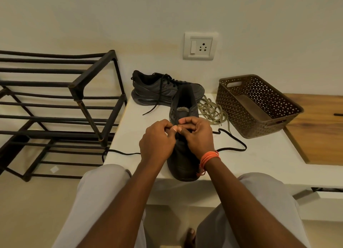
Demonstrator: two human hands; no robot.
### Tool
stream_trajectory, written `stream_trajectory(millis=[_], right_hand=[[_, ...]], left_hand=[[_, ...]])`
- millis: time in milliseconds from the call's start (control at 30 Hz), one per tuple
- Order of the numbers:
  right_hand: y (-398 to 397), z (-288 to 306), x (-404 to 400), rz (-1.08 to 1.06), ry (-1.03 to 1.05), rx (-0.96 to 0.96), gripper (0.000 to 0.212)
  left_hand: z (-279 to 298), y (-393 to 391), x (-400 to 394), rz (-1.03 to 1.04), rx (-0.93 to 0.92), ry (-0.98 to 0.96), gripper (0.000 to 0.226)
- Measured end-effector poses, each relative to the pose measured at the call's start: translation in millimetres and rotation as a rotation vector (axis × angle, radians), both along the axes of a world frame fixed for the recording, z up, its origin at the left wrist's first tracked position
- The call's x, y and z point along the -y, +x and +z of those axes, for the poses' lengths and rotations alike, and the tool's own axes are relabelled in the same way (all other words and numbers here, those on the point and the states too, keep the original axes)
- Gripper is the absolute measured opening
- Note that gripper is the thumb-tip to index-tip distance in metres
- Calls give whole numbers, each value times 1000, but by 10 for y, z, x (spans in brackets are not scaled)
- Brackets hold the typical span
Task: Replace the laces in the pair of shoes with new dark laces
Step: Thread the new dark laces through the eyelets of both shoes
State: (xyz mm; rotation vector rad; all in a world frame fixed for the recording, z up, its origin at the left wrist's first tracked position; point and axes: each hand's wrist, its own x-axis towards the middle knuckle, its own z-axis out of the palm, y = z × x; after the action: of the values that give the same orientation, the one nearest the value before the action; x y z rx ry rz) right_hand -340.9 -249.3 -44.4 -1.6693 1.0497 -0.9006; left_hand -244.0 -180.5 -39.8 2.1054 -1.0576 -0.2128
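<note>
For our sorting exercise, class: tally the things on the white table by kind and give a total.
Shoes: 2, the near shoe and the far shoe
Loose dark laces: 1
Heaps of pale old laces: 1
Baskets: 1
Total: 5

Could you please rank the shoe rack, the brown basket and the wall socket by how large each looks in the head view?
1. shoe rack, cut off at the left edge
2. brown basket
3. wall socket, farthest away
</note>
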Motion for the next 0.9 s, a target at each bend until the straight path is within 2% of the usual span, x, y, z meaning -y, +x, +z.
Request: stream_trajectory(millis=[167, 333, 467, 567, 733, 800, 900], right_hand=[[-27, 23, -33, 64, -5, -95, 32], [-44, 53, -47, 94, 27, -61, 48], [-78, 61, -38, 164, 52, -96, 54], [-63, 52, -21, 133, -33, -127, 50], [-39, 29, -26, -58, -591, -361, 26], [-65, 38, 2, -121, -572, -429, 18], [-92, 19, 65, -37, -416, -544, 12]], left_hand=[[14, 12, 63, 26, -3, -50, 13], [-50, 32, 88, -30, -84, -17, 11], [-69, 36, 108, -78, -63, 4, 8], [-74, 36, 128, -77, -72, 2, 5], [-68, 25, 135, -59, -80, 22, 4], [-70, 14, 149, -55, -99, 24, 2], [-73, -5, 155, -34, -122, 16, 3]])
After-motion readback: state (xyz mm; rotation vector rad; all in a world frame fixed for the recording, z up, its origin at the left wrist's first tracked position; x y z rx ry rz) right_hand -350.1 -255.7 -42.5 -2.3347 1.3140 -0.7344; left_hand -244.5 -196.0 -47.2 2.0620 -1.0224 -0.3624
